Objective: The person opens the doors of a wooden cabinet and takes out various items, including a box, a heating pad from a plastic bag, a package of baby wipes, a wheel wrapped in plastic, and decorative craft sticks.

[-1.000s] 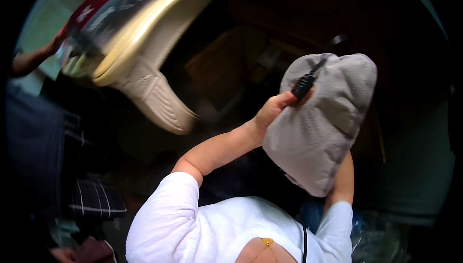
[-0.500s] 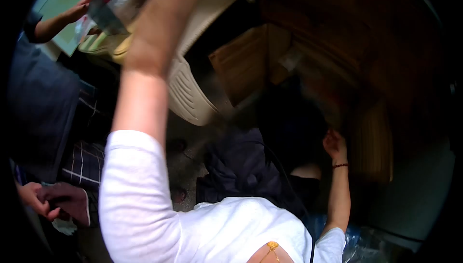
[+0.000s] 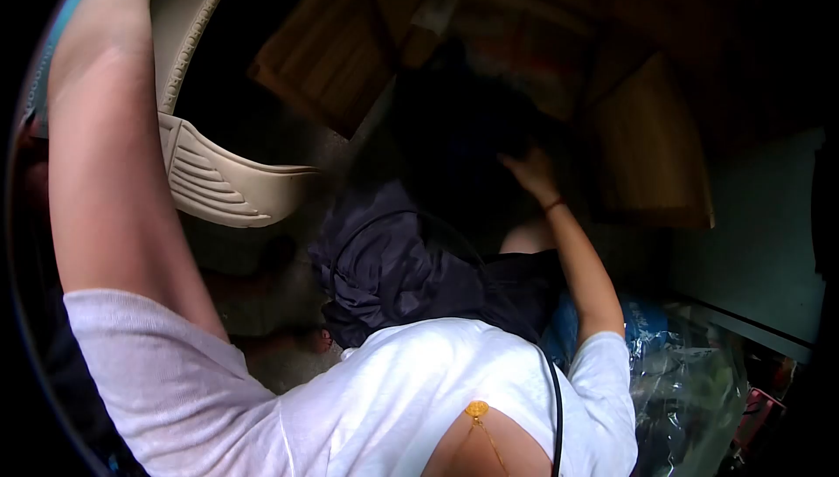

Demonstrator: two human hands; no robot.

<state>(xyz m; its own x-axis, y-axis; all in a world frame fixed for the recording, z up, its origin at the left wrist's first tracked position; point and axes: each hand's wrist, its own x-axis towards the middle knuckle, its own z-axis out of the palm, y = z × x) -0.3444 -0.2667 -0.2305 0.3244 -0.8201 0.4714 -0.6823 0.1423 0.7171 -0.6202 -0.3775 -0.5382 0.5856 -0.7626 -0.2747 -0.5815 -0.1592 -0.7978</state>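
Observation:
My left arm (image 3: 114, 136) reaches up along the left side, and its hand lies beyond the top edge of the view. It passes beside a cream plastic piece with moulded ridges (image 3: 227, 181), which looks like part of a chair. In the dim middle, my right hand (image 3: 533, 175) is at the edge of a black mass (image 3: 463, 118), perhaps cloth or a bag. A thumb or finger stretches out to the left; the other fingers fade into shadow. Whether they touch the black mass is unclear.
Open cardboard flaps (image 3: 323, 48) rise behind the black mass, with another cardboard panel (image 3: 655, 149) on the right. Dark crumpled fabric (image 3: 384, 258) covers my lap. Clear plastic wrapping (image 3: 690, 389) lies at lower right. Another person's foot (image 3: 306, 340) shows on the floor.
The view has swung, so the cardboard and chair piece sit further left. My right hand has moved forward to the black mass. The other person's hands and the printed box are mostly out of view.

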